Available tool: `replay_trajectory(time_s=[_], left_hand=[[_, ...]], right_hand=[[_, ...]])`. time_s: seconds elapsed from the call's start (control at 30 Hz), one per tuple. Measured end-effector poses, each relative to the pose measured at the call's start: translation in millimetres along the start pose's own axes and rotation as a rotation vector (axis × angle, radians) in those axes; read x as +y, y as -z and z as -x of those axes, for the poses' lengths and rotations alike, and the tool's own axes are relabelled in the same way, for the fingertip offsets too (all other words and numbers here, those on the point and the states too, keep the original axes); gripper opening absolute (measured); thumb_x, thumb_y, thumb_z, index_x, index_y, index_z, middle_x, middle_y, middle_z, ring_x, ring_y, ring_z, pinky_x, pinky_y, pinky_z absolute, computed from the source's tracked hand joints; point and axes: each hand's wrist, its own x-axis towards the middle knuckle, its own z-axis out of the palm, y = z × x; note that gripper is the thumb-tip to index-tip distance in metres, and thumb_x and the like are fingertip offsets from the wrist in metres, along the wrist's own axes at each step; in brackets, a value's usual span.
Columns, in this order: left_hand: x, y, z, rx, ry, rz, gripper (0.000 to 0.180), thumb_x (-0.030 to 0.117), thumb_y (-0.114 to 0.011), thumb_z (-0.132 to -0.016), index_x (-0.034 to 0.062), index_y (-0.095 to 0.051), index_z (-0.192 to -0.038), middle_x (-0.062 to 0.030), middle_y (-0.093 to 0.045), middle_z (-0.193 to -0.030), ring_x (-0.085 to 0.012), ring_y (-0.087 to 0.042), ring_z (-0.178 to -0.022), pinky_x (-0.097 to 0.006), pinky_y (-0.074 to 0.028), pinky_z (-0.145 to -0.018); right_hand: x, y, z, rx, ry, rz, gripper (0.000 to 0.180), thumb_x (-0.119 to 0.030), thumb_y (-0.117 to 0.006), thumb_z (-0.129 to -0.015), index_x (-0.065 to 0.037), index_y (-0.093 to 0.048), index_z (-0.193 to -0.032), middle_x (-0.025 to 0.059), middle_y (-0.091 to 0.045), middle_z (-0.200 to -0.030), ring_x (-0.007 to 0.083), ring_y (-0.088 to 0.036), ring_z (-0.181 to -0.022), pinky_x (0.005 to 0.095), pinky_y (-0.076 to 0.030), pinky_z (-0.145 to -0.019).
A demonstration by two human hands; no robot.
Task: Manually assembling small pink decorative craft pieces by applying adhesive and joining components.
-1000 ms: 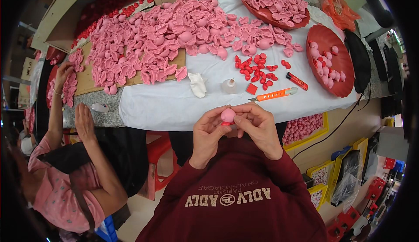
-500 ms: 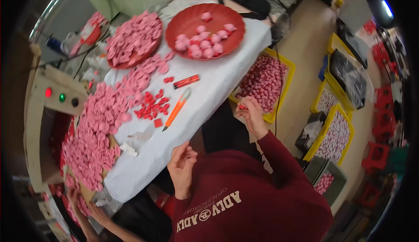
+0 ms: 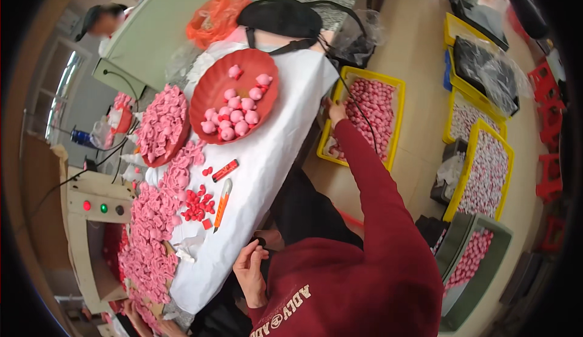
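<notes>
My right arm reaches out to the left edge of a yellow crate point(image 3: 399, 109) full of small pink and red balls point(image 3: 373, 109). At that edge my right hand point(image 3: 336, 112) has its fingertips partly hidden, and what they hold cannot be made out. My left hand point(image 3: 250, 273) is by the table's front edge, its fingers curled together; anything between them is too small to see. Close to it on the white-covered table point(image 3: 285, 112) lie an orange craft knife point(image 3: 223, 206), a red tube-like stick point(image 3: 226, 170) and small red pieces point(image 3: 198, 204).
A red scalloped bowl point(image 3: 249, 64) holds several pink balls. Pink soft pieces point(image 3: 149, 228) heap along the table and fill another bowl point(image 3: 181, 142). Another person's hands point(image 3: 138, 319) work at the lower left. More yellow crates point(image 3: 507, 173) and a grey-green bin point(image 3: 501, 234) stand right.
My right hand has swung away and up to the yellow crate; the small red piece in its fingers no longer shows. My left hand stays near the table edge. The view has turned rightward.
</notes>
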Motion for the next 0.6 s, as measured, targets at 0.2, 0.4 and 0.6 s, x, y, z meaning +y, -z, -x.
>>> replay_trajectory(time_s=[0.2, 0.4, 0.6], left_hand=[[2.1, 15.7, 1.1, 0.126, 0.028, 0.035, 0.021, 0.004, -0.055, -0.084, -0.0059, -0.057, -0.103, -0.009, -0.061, -0.081, -0.0141, -0.058, -0.073, -0.024, -0.047, -0.068], [2.9, 29.8, -0.3, 0.127, 0.091, 0.054, 0.013, 0.0, -0.055, -0.082, -0.0056, -0.061, -0.092, -0.0096, -0.062, -0.075, -0.014, -0.059, -0.07, -0.024, -0.047, -0.068], [1.3, 31.9, -11.9, 0.049, 0.055, 0.042, 0.013, 0.002, -0.054, -0.084, -0.0055, -0.06, -0.093, -0.0096, -0.061, -0.075, -0.0142, -0.058, -0.069, -0.024, -0.046, -0.069]], right_hand=[[-13.7, 12.5, 35.0, -0.436, -0.156, -0.044, 0.025, -0.015, -0.052, -0.082, -0.002, -0.055, -0.104, 0.0092, -0.059, -0.075, 0.0185, -0.058, -0.066, 0.0295, -0.046, -0.054], [-19.4, 64.6, 100.1, -0.608, -0.372, -0.138, 0.018, -0.013, -0.05, -0.085, -0.003, -0.054, -0.099, 0.0079, -0.058, -0.09, 0.0165, -0.058, -0.069, 0.0259, -0.047, -0.05], [29.3, 95.6, 106.2, -0.53, -0.511, -0.027, 0.018, -0.011, -0.046, -0.082, -0.008, -0.06, -0.093, 0.0089, -0.06, -0.077, 0.016, -0.059, -0.058, 0.0269, -0.049, -0.048]])
